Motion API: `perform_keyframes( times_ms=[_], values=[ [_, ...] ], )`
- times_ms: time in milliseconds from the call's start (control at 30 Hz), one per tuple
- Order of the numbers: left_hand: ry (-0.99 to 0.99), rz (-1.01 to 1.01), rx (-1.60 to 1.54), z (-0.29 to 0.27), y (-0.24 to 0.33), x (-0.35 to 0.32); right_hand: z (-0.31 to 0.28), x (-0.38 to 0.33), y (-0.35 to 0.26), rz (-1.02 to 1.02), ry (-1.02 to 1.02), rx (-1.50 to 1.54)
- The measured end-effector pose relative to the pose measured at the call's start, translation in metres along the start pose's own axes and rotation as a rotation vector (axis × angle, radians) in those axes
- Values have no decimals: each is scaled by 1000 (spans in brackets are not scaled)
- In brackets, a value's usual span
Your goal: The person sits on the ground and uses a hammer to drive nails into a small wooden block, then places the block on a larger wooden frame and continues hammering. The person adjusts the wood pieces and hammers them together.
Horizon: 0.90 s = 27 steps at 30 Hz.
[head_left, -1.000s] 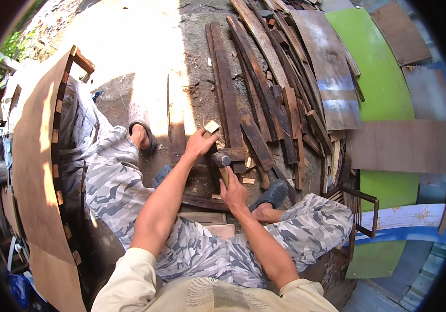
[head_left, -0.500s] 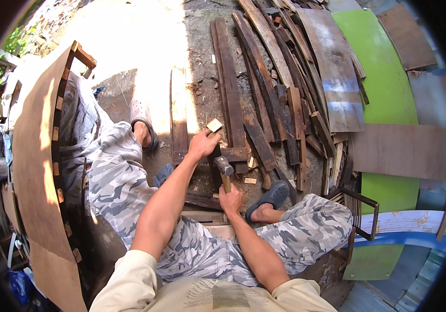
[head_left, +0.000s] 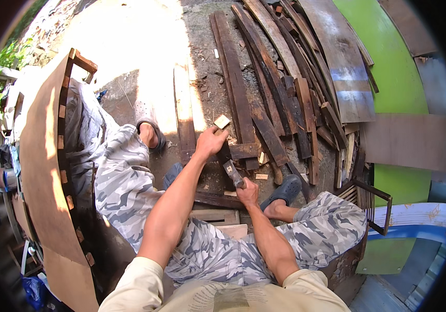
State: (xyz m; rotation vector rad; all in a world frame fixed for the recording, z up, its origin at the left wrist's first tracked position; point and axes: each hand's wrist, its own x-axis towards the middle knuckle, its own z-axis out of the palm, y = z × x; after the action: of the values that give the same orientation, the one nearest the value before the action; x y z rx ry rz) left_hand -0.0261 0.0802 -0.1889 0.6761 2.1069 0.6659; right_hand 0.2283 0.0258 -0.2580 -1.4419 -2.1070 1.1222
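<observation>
The right hand [head_left: 247, 191] wraps the grey metal hammer [head_left: 232, 173], hiding most of its handle. The left hand [head_left: 211, 141] covers the near end of the small pale wooden block [head_left: 222, 121]. The bright green curved panel [head_left: 389, 67] runs out past the dark fisheye rim.

— Grey-and-white camouflage trousers [head_left: 124, 192], a cream shirt [head_left: 223, 294], dark grey clogs [head_left: 285, 191].

— And the timber?

— Dark brown weathered planks [head_left: 264, 99], a pale wood block [head_left: 222, 121], bright green curved panel [head_left: 389, 78], tan plywood sheet [head_left: 38, 177].
</observation>
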Motion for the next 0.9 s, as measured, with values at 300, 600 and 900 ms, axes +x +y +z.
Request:
perform_keyframes(
  times_ms=[300,600,900],
  values=[
    [-116,-22,-626,17,-23,16,-54,-4,-30,278,-56,-64],
    [-152,-58,-952,30,-42,18,-73,-8,-108,427,-58,-3],
    [-93,-109,-966,31,-35,15,-38,8,-114,258,-110,-116]
  ],
)
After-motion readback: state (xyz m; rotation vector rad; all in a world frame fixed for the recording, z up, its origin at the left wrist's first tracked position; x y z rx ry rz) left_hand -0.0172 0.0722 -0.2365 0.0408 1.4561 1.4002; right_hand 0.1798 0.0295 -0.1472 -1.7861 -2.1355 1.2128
